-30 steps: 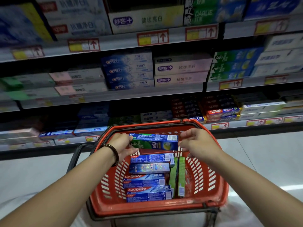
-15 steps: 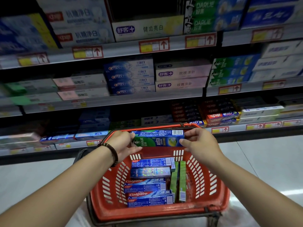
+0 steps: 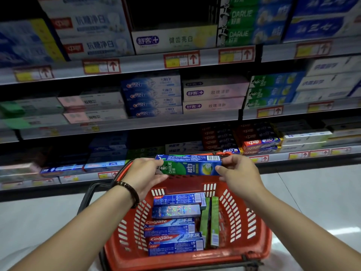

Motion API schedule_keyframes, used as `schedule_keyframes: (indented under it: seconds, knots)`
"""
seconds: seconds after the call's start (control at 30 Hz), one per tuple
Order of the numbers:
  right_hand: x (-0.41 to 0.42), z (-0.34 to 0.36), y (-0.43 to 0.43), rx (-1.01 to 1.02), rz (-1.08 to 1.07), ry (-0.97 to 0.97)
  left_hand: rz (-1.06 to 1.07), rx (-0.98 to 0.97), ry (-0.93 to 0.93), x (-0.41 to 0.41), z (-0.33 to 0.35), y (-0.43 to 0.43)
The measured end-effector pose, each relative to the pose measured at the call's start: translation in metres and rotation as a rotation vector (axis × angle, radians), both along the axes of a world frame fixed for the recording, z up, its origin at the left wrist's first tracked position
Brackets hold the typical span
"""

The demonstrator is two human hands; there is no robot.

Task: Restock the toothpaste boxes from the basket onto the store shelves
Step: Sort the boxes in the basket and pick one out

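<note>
Ahead, stocked grey metal shelves (image 3: 148, 124) rise behind your red plastic basket (image 3: 259, 249). Over its far rim the green-and-blue toothpaste box (image 3: 187, 167) hangs level, long axis left-right, your left hand (image 3: 144, 175) and right hand (image 3: 240, 173) pinching its ends.

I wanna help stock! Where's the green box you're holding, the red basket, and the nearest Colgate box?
Green box (image 3: 188, 168): head view, front face.
Red basket (image 3: 260, 229): head view, right wall.
Nearest Colgate box (image 3: 175, 244): head view, its middle.
</note>
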State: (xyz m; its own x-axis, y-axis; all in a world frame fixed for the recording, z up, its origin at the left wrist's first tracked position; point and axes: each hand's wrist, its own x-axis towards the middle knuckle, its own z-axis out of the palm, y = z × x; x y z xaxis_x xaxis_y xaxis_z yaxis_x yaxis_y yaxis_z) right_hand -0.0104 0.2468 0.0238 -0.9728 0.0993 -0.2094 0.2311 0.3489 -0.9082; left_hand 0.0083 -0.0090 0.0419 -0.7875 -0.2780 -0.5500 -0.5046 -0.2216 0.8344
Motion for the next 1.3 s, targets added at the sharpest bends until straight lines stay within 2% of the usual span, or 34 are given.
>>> schedule_keyframes:
  seconds: [0.2,0.47,1.3]
  knots:
    - [-0.001,0.010,0.001,-0.029,-0.054,0.049,-0.023,-0.099,0.065,0.002,0.003,0.006]
    - [-0.002,0.015,0.004,-0.042,-0.111,0.131,0.010,-0.055,0.157,0.006,0.017,0.017]
    - [-0.007,0.021,0.015,-0.158,-0.267,0.231,0.053,-0.247,0.357,0.002,0.023,0.030]
